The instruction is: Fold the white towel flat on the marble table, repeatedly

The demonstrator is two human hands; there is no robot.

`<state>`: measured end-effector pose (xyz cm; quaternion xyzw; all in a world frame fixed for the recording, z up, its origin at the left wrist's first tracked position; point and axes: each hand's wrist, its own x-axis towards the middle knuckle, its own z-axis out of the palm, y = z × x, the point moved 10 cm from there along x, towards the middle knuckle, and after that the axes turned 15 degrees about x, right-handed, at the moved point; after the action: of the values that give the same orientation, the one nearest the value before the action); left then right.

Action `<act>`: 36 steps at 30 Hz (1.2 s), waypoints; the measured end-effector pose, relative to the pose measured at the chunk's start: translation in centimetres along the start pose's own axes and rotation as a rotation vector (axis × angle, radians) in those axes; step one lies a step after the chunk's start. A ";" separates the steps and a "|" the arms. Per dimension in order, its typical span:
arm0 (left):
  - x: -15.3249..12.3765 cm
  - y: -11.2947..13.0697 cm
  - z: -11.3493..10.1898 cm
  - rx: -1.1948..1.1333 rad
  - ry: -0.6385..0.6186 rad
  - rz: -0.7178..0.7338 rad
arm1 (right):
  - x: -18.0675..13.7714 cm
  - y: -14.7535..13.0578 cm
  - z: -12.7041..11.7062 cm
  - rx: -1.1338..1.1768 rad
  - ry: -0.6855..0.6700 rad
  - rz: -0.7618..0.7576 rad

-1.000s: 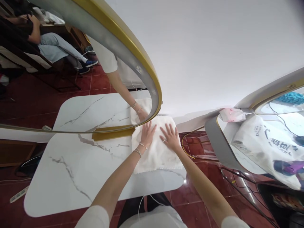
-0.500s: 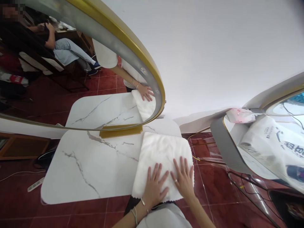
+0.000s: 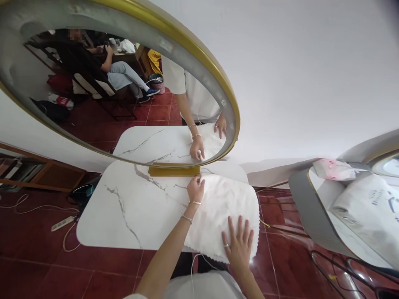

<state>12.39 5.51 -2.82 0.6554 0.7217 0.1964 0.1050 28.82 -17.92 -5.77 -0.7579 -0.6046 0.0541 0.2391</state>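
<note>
A white cloth (image 3: 227,199) with a scalloped edge lies spread over the right end of a white marble-patterned table (image 3: 109,220). My left hand (image 3: 195,189) is at the cloth's far left corner, its fingers curled and pinching that corner. My right hand (image 3: 239,243) rests flat on the near right part of the cloth with its fingers spread. Just beyond my left hand is the gold base (image 3: 168,170) of a large round mirror (image 3: 235,112), which reflects both hands and the cloth.
To the right stands a second table (image 3: 302,211) carrying a white bag (image 3: 364,203) and a pink-and-white packet (image 3: 333,169). A power strip (image 3: 62,223) with cables lies on the red tiled floor at left, near a wooden bookshelf (image 3: 46,174). The mirror reflects a seated person.
My left hand has moved from lying flat on the near part of the cloth to its far left corner and closed there. My right hand stays flat. The view has shifted.
</note>
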 end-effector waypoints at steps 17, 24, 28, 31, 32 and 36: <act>-4.0 2.0 2.7 0.264 0.015 0.470 | 8.2 -1.5 2.9 -0.084 -0.007 -0.036; -1.2 -2.8 0.5 0.290 0.059 0.377 | 9.4 -5.7 5.3 -0.062 -0.033 -0.085; 0.1 -6.4 -1.1 0.291 0.078 0.350 | 10.2 -9.4 7.5 -0.052 -0.063 -0.133; 1.2 -9.8 -2.6 0.301 0.083 0.290 | 10.6 -12.5 9.0 -0.033 -0.083 -0.177; 1.6 -10.9 -3.1 0.306 0.083 0.272 | 10.8 -13.6 9.5 -0.022 -0.092 -0.194; 3.3 -15.1 -4.9 0.319 0.096 0.208 | 12.5 -17.0 11.1 0.050 -0.095 -0.226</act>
<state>-3.62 7.07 -4.42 0.7246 0.6763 0.1204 -0.0553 12.85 -0.21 -5.68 -0.6752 -0.6954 0.0776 0.2334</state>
